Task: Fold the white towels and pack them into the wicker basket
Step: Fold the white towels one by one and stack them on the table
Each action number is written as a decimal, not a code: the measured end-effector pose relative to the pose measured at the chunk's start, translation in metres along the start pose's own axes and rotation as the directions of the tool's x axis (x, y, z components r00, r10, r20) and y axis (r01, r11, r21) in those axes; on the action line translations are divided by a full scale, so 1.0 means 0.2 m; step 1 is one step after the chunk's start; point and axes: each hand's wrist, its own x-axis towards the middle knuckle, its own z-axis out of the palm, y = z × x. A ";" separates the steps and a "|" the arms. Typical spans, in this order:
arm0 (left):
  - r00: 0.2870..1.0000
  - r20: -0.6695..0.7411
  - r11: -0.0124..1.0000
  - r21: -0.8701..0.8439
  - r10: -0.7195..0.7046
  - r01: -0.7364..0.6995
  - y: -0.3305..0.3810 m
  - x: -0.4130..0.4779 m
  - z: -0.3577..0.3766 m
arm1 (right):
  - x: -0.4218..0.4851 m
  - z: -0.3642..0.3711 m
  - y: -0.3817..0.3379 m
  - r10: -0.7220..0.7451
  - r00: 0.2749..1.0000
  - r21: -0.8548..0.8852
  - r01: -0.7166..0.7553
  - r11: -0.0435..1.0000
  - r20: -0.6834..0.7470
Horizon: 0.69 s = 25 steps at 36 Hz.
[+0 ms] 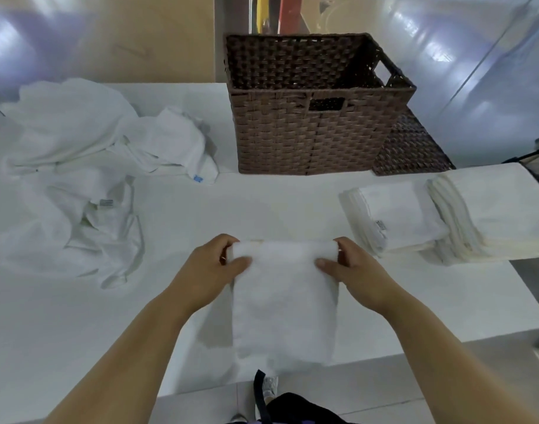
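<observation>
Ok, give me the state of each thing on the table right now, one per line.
Towel in hand: folded narrow, far end gripped by left hand and right hand.
Wicker basket: upright, open, no towels visible inside.
Towel pile: crumpled, unfolded.
Folded stacks: neat, not yet packed.
Woven panel: lying beside basket.

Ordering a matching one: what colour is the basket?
Dark brown woven wicker basket, seen in the head view.

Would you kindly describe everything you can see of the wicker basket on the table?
The wicker basket is dark brown, rectangular and open-topped, woven in a checker pattern, with handle slots cut in its near and right walls. It stands upright toward the far side of the white table; its floor is hidden. A flat matching woven panel lies against its right base.
</observation>
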 end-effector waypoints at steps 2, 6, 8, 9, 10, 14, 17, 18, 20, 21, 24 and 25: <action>0.999 -0.003 0.998 -0.049 -0.049 0.049 -0.02 0.04 0.03 | 0.04 0.01 0.02 0.043 0.999 0.027 -0.043 0.999 -0.027; 0.985 -0.038 0.986 0.016 -0.167 0.167 -0.09 0.10 0.10 | 0.12 0.05 0.09 0.146 0.986 -0.134 -0.157 0.979 -0.086; 0.977 -0.034 0.970 0.117 -0.209 0.211 -0.13 0.12 0.13 | 0.14 0.07 0.14 0.210 0.976 -0.241 -0.218 0.946 -0.057; 0.972 -0.019 0.959 0.154 -0.236 0.236 -0.16 0.12 0.14 | 0.14 0.07 0.16 0.240 0.970 -0.286 -0.241 0.927 -0.039; 0.965 -0.001 0.950 0.179 -0.260 0.256 -0.18 0.12 0.16 | 0.14 0.08 0.19 0.272 0.962 -0.328 -0.264 0.907 -0.023; 0.930 0.088 0.912 0.250 -0.357 0.326 -0.28 0.10 0.22 | 0.13 0.13 0.29 0.372 0.928 -0.460 -0.321 0.828 0.023; 0.903 0.134 0.889 0.282 -0.409 0.361 -0.33 0.07 0.26 | 0.10 0.18 0.34 0.401 0.914 -0.506 -0.318 0.802 0.061; 0.899 0.142 0.888 0.282 -0.414 0.364 -0.34 0.06 0.27 | 0.10 0.20 0.35 0.409 0.910 -0.514 -0.319 0.797 0.069; 0.898 0.153 0.892 0.270 -0.412 0.363 -0.35 0.04 0.30 | 0.08 0.24 0.38 0.420 0.905 -0.525 -0.323 0.787 0.072; 0.896 0.160 0.893 0.262 -0.414 0.365 -0.35 0.03 0.32 | 0.08 0.26 0.39 0.422 0.904 -0.521 -0.329 0.788 0.067; 0.893 0.168 0.901 0.203 -0.418 0.384 -0.36 0.01 0.38 | 0.06 0.31 0.41 0.425 0.904 -0.482 -0.350 0.803 0.050; 0.890 0.163 0.900 0.180 -0.426 0.398 -0.36 0.00 0.39 | 0.05 0.33 0.41 0.426 0.904 -0.476 -0.354 0.805 0.047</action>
